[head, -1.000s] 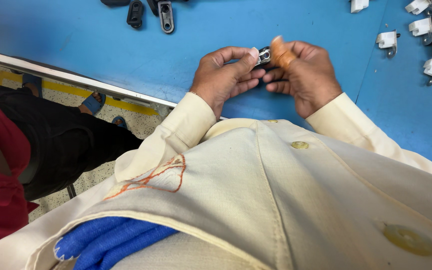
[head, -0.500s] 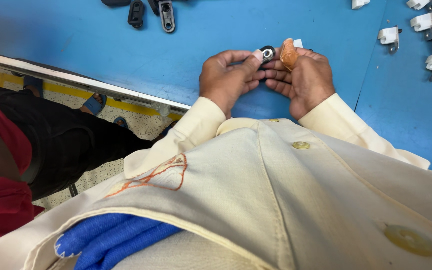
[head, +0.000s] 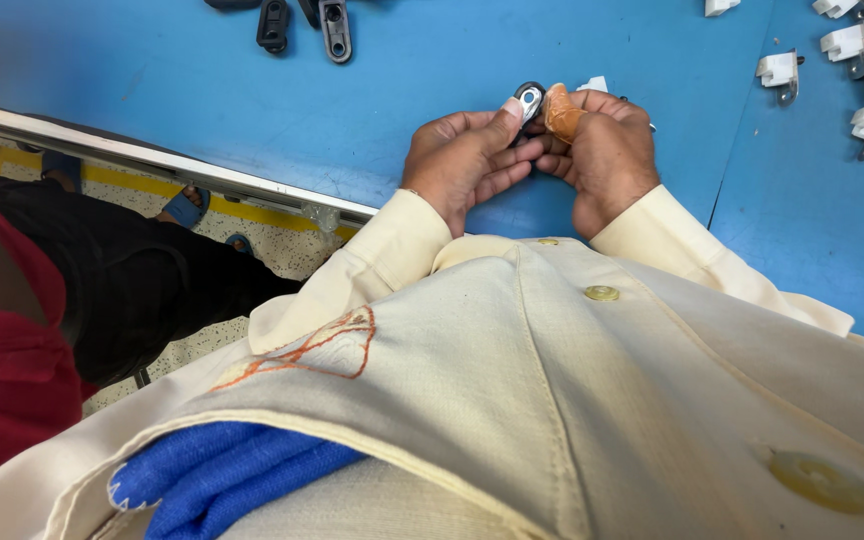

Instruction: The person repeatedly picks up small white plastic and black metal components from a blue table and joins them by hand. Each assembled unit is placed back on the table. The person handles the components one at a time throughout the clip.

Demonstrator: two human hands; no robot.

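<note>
We are holding a small dark clip (head: pixel 529 100) with a metal eyelet between both hands, above the blue worktop (head: pixel 352 120) and just in front of our cream shirt (head: pixel 572 400). The left hand (head: pixel 467 160) pinches it from the left, the thumb tip laid against its near edge and the fingers curled beneath. The right hand (head: pixel 602 150) closes on it from the other side, and an orange finger cot (head: pixel 560 112) covers the finger that presses at the clip. A bit of white plastic (head: pixel 593 84) peeks out above the right hand; we cannot tell whether it is part of the clip or a separate piece held with it.

As we judge it, the step in hand is fitting or seating the small parts together by finger pressure, with the piece lifted clear of the worktop. The next move calls for a steady pinch from the left hand while the covered finger pushes squarely, since the clip is small and could twist or slip out.

Further up the worktop lie black clips (head: pixel 302 20), and to the right a scatter of white clips (head: pixel 852 60) with metal hooks, all well apart from the hands. On the left, beyond the worktop's metal edge (head: pixel 152 165), we see another person in red and black (head: pixel 42 300).
</note>
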